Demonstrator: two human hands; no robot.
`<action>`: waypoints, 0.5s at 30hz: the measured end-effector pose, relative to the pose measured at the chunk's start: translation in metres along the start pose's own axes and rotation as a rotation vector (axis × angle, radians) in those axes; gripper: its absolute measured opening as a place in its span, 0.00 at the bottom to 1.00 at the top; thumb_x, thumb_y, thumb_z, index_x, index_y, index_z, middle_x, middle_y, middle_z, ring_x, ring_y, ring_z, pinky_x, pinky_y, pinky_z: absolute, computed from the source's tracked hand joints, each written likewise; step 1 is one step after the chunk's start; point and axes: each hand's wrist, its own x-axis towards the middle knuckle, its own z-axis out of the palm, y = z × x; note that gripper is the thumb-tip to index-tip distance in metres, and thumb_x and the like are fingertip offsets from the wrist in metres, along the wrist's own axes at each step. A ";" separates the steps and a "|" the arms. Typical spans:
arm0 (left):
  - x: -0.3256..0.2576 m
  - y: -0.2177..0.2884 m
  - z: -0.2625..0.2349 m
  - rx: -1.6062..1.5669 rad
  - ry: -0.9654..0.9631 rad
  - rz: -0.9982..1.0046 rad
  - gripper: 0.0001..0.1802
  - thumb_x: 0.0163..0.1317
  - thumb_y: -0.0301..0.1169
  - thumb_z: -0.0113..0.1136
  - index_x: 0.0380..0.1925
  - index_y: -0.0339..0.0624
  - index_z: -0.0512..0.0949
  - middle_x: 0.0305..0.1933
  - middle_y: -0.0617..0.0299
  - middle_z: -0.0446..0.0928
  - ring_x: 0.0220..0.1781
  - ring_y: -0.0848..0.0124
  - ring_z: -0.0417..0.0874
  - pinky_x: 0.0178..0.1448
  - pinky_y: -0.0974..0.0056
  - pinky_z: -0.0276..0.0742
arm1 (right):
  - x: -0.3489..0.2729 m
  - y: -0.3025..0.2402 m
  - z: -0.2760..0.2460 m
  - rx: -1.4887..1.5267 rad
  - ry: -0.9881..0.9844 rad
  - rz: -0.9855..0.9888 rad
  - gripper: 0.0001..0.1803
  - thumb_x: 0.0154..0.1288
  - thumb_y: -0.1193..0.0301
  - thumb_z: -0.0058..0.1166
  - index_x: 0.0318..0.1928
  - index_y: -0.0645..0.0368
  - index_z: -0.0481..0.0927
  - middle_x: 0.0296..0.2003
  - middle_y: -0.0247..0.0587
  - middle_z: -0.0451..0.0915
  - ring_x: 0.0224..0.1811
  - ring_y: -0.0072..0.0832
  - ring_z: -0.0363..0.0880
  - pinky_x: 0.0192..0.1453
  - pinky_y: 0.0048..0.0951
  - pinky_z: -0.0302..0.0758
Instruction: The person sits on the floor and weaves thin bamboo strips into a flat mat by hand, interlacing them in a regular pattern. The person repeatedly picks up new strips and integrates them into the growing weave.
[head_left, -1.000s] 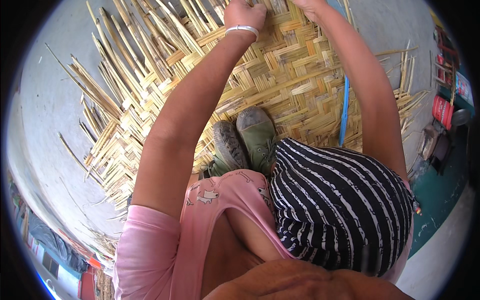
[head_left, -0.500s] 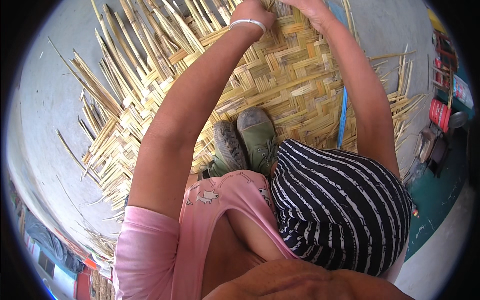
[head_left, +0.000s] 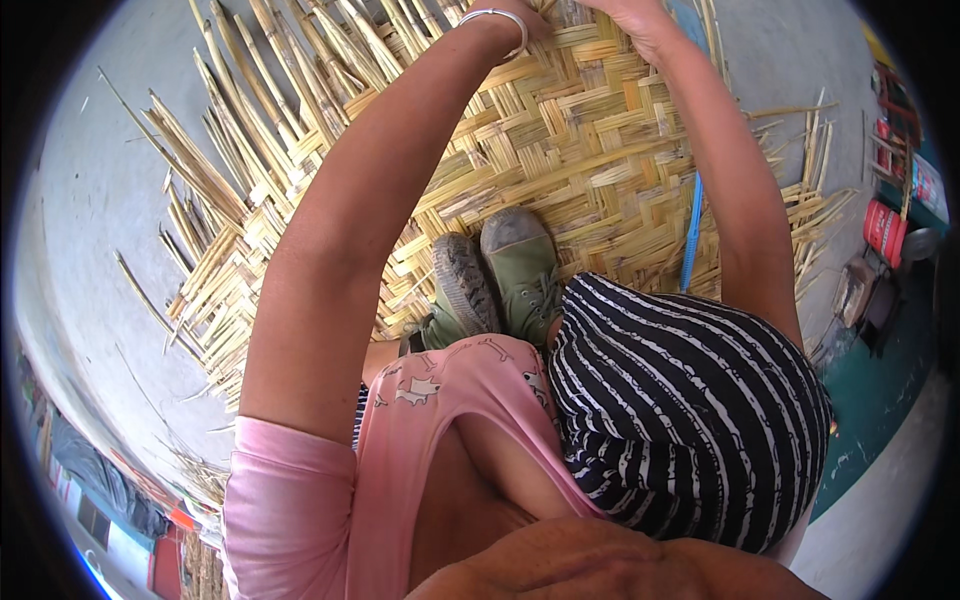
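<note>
A woven mat of split yellow cane strips (head_left: 570,140) spreads on the floor in front of me and under my feet. At its far part, by the top edge of the picture, my left hand (head_left: 527,18) lies over the weave, a white bangle at its wrist. Just to its right my right hand (head_left: 632,18) reaches to the same part of the mat. The fingers of both hands are cut off by the picture's edge, so what they grip cannot be seen. Long loose strip ends (head_left: 290,75) fan out at the mat's left.
My green shoes (head_left: 520,265) stand on the mat. A blue strap or tube (head_left: 692,235) lies along it under my right arm. Off to the right are a red container (head_left: 884,231) and other items on a green floor area (head_left: 865,425). Grey floor (head_left: 90,230) surrounds the mat.
Both hands have shifted slightly up, farther from me, so less of the left hand shows. My left forearm has swung a little to the left. The mat looks the same.
</note>
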 end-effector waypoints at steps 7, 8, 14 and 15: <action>0.009 -0.011 -0.003 0.132 -0.017 0.022 0.21 0.54 0.45 0.73 0.46 0.47 0.90 0.47 0.51 0.89 0.50 0.57 0.89 0.57 0.57 0.83 | -0.006 -0.009 0.006 0.031 -0.015 -0.034 0.19 0.68 0.74 0.63 0.58 0.63 0.81 0.45 0.39 0.87 0.44 0.28 0.85 0.51 0.34 0.83; 0.010 -0.010 -0.005 0.100 -0.050 0.026 0.21 0.55 0.45 0.73 0.46 0.48 0.90 0.47 0.51 0.89 0.50 0.56 0.89 0.57 0.57 0.83 | -0.006 -0.008 0.003 0.052 -0.019 -0.048 0.19 0.68 0.74 0.63 0.58 0.63 0.81 0.45 0.39 0.87 0.44 0.28 0.85 0.51 0.34 0.83; -0.001 -0.008 0.002 -0.035 0.056 0.005 0.20 0.55 0.43 0.72 0.45 0.47 0.90 0.42 0.51 0.89 0.45 0.59 0.90 0.54 0.57 0.84 | -0.013 -0.011 0.003 0.086 -0.011 -0.026 0.19 0.68 0.73 0.63 0.58 0.63 0.82 0.45 0.38 0.87 0.43 0.27 0.86 0.52 0.33 0.82; -0.003 -0.009 0.000 -0.094 0.084 -0.008 0.19 0.55 0.43 0.72 0.44 0.46 0.90 0.41 0.50 0.89 0.45 0.59 0.90 0.54 0.57 0.84 | -0.014 -0.012 0.005 0.088 -0.013 -0.015 0.19 0.68 0.73 0.63 0.58 0.63 0.82 0.45 0.38 0.87 0.43 0.27 0.85 0.52 0.33 0.82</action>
